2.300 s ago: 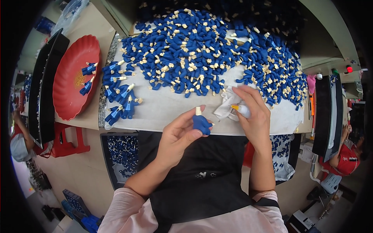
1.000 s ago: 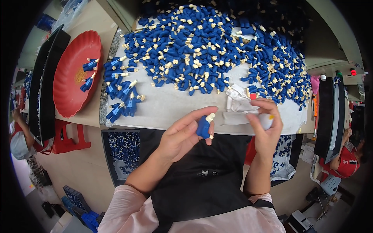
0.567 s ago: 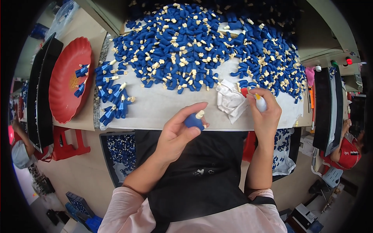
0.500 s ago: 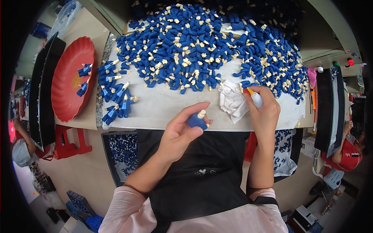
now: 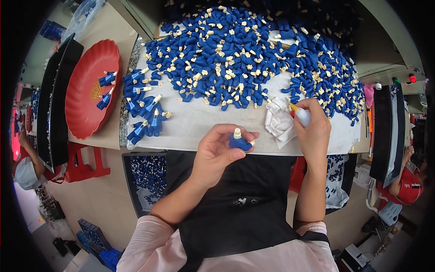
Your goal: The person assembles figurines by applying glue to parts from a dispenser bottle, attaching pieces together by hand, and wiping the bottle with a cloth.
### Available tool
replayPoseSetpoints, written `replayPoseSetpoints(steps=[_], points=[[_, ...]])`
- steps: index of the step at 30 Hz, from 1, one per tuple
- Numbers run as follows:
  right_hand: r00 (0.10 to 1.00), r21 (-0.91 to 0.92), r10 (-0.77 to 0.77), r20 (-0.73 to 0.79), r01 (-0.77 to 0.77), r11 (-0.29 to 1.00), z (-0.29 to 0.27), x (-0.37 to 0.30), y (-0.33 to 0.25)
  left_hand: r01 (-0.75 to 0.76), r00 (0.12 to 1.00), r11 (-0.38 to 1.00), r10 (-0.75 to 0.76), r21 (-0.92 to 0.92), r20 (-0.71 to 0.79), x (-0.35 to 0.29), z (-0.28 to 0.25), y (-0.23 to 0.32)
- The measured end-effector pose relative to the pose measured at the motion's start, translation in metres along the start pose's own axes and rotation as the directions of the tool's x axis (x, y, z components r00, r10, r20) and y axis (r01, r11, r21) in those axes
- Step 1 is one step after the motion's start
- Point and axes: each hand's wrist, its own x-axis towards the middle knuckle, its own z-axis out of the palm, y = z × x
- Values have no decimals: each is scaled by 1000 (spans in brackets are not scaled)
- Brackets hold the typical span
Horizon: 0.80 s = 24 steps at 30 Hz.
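Above the near edge of the table, my left hand point(image 5: 218, 152) grips a small blue figurine body point(image 5: 240, 143) between thumb and fingers. A cream peg stands up from its top, and a cream bit shows at its side. To the right, my right hand point(image 5: 315, 129) is closed around a small white squeeze bottle point(image 5: 302, 117) with a yellow tip pointing up and left. That tip is beside a crumpled white cloth point(image 5: 278, 121) lying on the table. Beyond both hands spreads a large heap of blue arm-like pieces point(image 5: 217, 63) with cream ends.
At the left lie several blue figurine bodies point(image 5: 147, 113). A red scalloped dish point(image 5: 81, 99) holds two more. Trays of small blue pieces point(image 5: 147, 174) sit below the table's edge. Co-workers are at the far left point(image 5: 29, 167) and far right point(image 5: 405, 179).
My left hand has turned the blue figurine body so its peg stands more upright. The right hand still holds the bottle by the cloth. The whole view has shifted slightly.
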Motion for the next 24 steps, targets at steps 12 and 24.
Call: replayPoseSetpoints(steps=[12,24], points=[[994,134,-93,-57,100,986,-41,-36,6,69,997,998,-69,5,31,0,-2,5],[1000,53,-23,-10,23,998,-26,-60,22,305,949,910,-263,-280,176,2,-5,5]])
